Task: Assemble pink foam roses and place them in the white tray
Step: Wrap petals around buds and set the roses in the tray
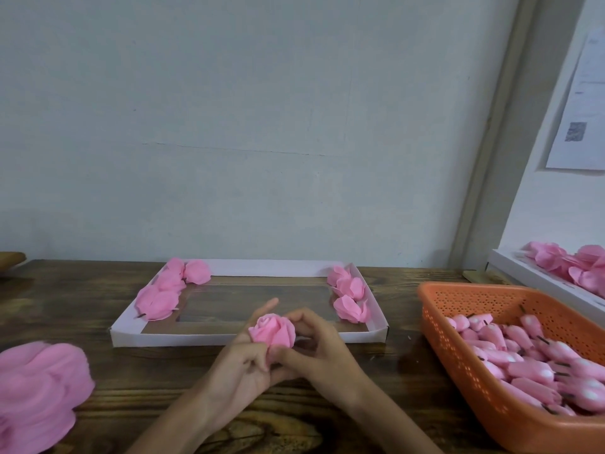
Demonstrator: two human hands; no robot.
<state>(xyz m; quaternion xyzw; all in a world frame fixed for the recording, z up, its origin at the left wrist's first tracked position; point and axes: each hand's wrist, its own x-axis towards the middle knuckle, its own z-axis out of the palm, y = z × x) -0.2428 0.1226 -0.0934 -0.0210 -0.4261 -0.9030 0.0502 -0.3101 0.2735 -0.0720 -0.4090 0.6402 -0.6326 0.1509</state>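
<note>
We count one finished-looking pink foam rose (272,332) held up in two hands just in front of the white tray (131,337), over its near rim. The left hand (240,365) grips the rose from below, its fingers curled round the base, with one finger standing straight up behind the bloom. The right hand (322,350) closes on the rose's right side, fingers bent and thumb pressed in near the base.

Inside the tray we make out two groups of roses. The left group (165,290) runs along the left wall; we count about five, though they overlap too much to be sure. The right group (350,294) along the right wall has three.

To the right of the tray stands one orange basket (437,317) heaped with pink buds (523,358) on dark stems, too many to count. Beyond that basket, further right of the tray, sits a second white tray (540,281) with more pink blooms. Left of the tray and nearer us lies one blurred pile of pink petals (39,394). All of this rests on one dark wooden table (82,309).
</note>
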